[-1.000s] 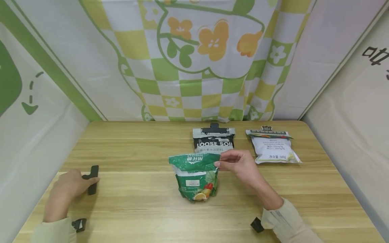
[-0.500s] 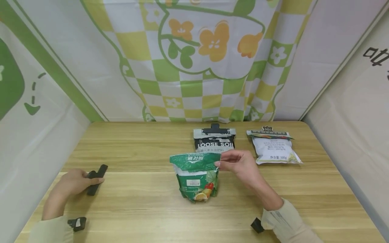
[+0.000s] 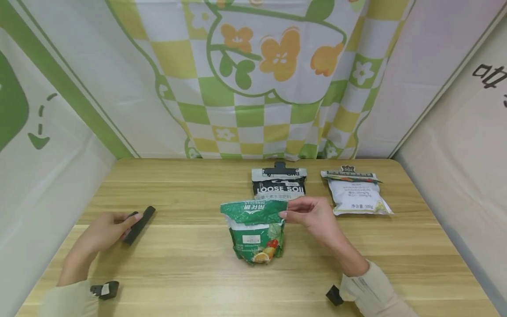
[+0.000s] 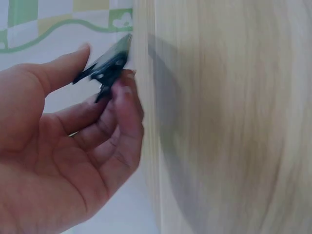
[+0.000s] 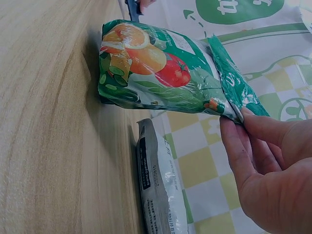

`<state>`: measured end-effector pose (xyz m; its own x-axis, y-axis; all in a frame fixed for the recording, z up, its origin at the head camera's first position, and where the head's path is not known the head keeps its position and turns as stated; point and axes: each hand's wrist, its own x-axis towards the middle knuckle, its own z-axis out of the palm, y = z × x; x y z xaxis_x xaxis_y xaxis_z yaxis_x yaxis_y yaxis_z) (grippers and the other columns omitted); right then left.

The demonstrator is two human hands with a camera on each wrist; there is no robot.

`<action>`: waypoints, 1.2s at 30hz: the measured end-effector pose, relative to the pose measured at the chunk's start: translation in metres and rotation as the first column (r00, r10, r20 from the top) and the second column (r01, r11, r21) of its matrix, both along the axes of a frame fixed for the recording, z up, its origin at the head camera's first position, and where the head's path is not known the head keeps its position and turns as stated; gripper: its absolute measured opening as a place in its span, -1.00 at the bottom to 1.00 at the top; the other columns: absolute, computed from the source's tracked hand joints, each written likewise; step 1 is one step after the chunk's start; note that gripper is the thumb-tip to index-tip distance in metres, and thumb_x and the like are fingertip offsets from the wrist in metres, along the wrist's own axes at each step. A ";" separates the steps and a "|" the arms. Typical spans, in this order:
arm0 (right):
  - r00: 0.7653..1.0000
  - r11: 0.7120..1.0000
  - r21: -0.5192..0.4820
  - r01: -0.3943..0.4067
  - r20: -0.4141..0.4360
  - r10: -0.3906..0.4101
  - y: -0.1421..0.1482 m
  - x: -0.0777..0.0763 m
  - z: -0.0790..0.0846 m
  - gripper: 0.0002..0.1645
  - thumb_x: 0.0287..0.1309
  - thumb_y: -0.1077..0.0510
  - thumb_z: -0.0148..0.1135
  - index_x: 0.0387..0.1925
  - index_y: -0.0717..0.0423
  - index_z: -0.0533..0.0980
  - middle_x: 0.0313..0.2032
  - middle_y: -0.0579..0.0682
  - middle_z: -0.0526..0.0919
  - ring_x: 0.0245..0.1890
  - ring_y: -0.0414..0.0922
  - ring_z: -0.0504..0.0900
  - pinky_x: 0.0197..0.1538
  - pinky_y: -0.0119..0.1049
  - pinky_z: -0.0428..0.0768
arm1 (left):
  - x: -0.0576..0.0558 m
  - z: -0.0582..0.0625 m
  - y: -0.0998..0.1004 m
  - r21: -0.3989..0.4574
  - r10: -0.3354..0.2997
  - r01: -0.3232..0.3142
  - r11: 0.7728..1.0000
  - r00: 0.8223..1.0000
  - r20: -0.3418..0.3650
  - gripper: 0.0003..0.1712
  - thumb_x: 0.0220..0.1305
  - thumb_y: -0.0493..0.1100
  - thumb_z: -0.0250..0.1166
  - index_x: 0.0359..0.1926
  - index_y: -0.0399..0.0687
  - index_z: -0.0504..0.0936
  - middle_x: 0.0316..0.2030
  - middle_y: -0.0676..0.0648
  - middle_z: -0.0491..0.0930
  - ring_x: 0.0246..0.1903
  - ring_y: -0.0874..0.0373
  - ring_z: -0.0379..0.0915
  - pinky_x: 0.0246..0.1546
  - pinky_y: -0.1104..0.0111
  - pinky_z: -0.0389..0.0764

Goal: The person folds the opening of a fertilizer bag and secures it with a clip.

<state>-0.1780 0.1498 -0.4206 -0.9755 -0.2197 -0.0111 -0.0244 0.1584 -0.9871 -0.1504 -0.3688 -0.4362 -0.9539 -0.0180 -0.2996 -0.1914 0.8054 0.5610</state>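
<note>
My right hand (image 3: 313,218) pinches the folded top corner of a green fertilizer bag (image 3: 253,237) printed with fruit and vegetables. In the right wrist view the bag (image 5: 151,73) stands on the table, its top flap bent over between thumb and fingers. On the left, my left hand (image 3: 104,231) holds a black bag clip (image 3: 139,226) above the table. The left wrist view shows the clip (image 4: 109,66) between the thumb and the curled fingers, somewhat blurred.
Behind the green bag lies a black-and-white "LOOSE SOIL" bag (image 3: 279,187) with a black clip (image 3: 280,168) on its top. To its right is a white 500g bag (image 3: 356,196), its folded top held by a patterned clip (image 3: 348,171). A checked curtain (image 3: 261,114) hangs behind the wooden table (image 3: 190,273).
My left hand has moved right with the black bag clip, which has turned to slant further. The right hand and the green bag have stayed in place.
</note>
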 end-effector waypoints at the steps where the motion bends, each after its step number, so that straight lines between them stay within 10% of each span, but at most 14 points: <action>1: 1.000 1.000 -0.001 0.001 0.002 -0.001 0.000 0.000 0.000 -0.65 0.07 0.29 0.58 -0.10 0.38 0.71 -0.25 0.01 0.84 -0.30 -0.16 0.84 -0.08 -0.26 0.81 | -0.001 0.001 0.002 -0.007 -0.004 0.004 1.000 1.000 -0.026 -0.25 0.59 0.37 -0.01 -0.21 -0.27 0.62 -0.51 -0.01 0.52 -0.56 0.20 0.30 -0.51 0.29 0.38; 4: 1.000 1.000 -0.011 -0.001 0.006 0.002 -0.001 0.001 0.001 -0.66 0.08 0.32 0.57 -0.10 0.40 0.70 -0.27 -0.01 0.84 -0.31 -0.16 0.85 -0.08 -0.25 0.81 | -0.003 0.004 0.009 -0.027 -0.023 0.020 0.999 0.996 -0.092 -0.15 0.60 0.36 -0.03 0.22 -0.39 0.61 -0.16 -0.39 0.73 -0.24 -0.21 0.66 -0.25 0.06 0.69; 8: 1.000 1.000 -0.019 -0.003 0.007 0.003 -0.001 0.002 0.002 -0.66 0.08 0.33 0.56 -0.10 0.42 0.69 -0.28 -0.05 0.84 -0.32 -0.16 0.85 -0.07 -0.25 0.82 | -0.005 0.009 0.020 -0.055 -0.029 0.021 0.998 0.988 -0.152 -0.09 0.59 0.37 -0.01 0.38 -0.43 0.48 0.28 -0.59 0.49 0.27 -0.63 0.40 0.07 -0.34 0.60; 18: 1.000 0.999 0.034 -0.004 -0.025 0.005 0.000 0.002 0.003 -0.67 0.05 0.25 0.61 -0.14 0.32 0.73 -0.23 0.07 0.84 -0.30 -0.16 0.84 -0.09 -0.29 0.80 | -0.009 0.025 0.056 -0.016 -0.002 -0.003 1.000 0.942 -0.335 -0.23 0.45 0.31 0.28 0.25 -0.32 0.66 0.04 -0.44 0.74 -0.13 -0.26 0.74 -0.29 0.14 0.72; 24: 1.000 1.000 0.023 -0.011 -0.024 0.011 0.000 0.003 0.004 -0.68 0.06 0.27 0.60 -0.14 0.33 0.73 -0.23 0.08 0.84 -0.30 -0.16 0.84 -0.10 -0.29 0.80 | -0.014 0.047 0.082 0.057 0.029 -0.007 0.998 0.919 -0.394 -0.34 0.37 0.31 0.36 0.20 -0.09 0.74 0.04 -0.30 0.78 -0.01 -0.17 0.71 -0.27 0.40 0.59; 36: 0.999 0.999 -0.040 -0.032 -0.015 0.032 0.000 0.003 0.003 -0.68 0.08 0.38 0.54 -0.12 0.46 0.68 -0.31 -0.08 0.83 -0.31 -0.17 0.84 -0.06 -0.25 0.81 | -0.025 0.079 0.134 0.129 -0.039 0.092 0.987 0.930 -0.367 -0.40 0.34 0.28 0.41 0.16 -0.04 0.74 -0.10 -0.15 0.78 -0.15 0.05 0.63 -0.21 0.37 0.64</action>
<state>-0.1752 0.1494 -0.4172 -0.9679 -0.2510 0.0119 -0.0427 0.1176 -0.9921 -0.1751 -0.2349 -0.3572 -0.9953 0.0654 0.0714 0.0966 0.7161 0.6913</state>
